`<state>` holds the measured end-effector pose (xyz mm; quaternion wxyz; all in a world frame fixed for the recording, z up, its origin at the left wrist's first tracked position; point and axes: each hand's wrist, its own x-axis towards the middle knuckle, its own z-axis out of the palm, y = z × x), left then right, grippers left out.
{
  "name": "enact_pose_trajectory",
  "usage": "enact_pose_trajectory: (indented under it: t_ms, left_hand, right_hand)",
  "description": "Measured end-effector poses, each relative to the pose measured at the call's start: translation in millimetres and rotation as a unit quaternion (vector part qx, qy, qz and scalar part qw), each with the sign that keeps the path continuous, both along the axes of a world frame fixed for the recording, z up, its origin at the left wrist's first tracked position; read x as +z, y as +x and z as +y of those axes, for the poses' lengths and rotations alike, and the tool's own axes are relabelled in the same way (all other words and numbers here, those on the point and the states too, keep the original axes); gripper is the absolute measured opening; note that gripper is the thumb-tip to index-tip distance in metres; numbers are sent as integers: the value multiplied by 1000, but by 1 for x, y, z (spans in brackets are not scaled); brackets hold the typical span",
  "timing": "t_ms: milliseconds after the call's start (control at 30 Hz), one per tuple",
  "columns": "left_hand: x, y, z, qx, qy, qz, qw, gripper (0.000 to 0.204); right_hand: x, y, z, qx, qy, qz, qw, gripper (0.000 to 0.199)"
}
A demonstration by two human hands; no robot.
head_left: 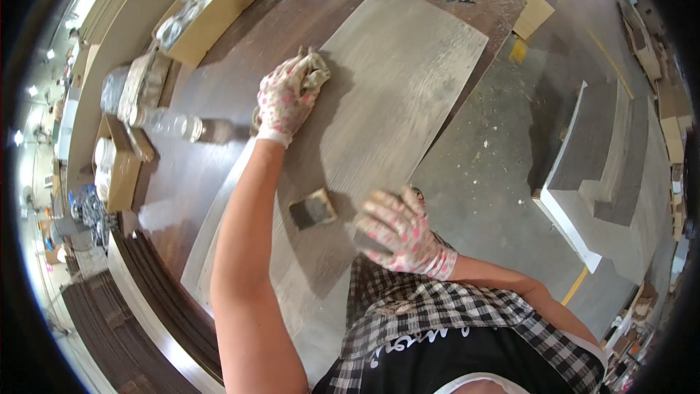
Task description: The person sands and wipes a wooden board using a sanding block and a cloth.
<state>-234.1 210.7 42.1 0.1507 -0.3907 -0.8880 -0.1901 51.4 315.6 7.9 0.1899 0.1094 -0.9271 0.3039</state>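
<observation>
A long grey wood-grain board (394, 80) lies across a dark brown workbench (240, 51). My left hand (288, 95), in a white glove with pink spots, is pressed on the board's left part and shut on a crumpled rag (315, 66). My right hand (397, 230), in the same kind of glove, rests flat with fingers spread on the board's near edge. A small dark sanding block (313, 209) lies on the board between the two hands, touched by neither.
Clear plastic bottles (171, 124) and cardboard boxes (211, 22) stand along the bench's left side. A stack of grey panels (605, 168) sits on the concrete floor (496, 168) at the right. Dark boards (168, 299) lean under the bench's near-left edge.
</observation>
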Motion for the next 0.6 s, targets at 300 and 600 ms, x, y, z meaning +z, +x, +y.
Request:
enact_pose_trajectory:
  t_ms: [300,600]
  left_hand:
    - [-1,122,-231,165,-19,-93,982,26]
    - [-7,148,-285,172,-51,-27,983,34]
  right_hand:
    - [7,3,-11,-104,97,-7,990,50]
    - [0,15,-75,2,158,58,986,54]
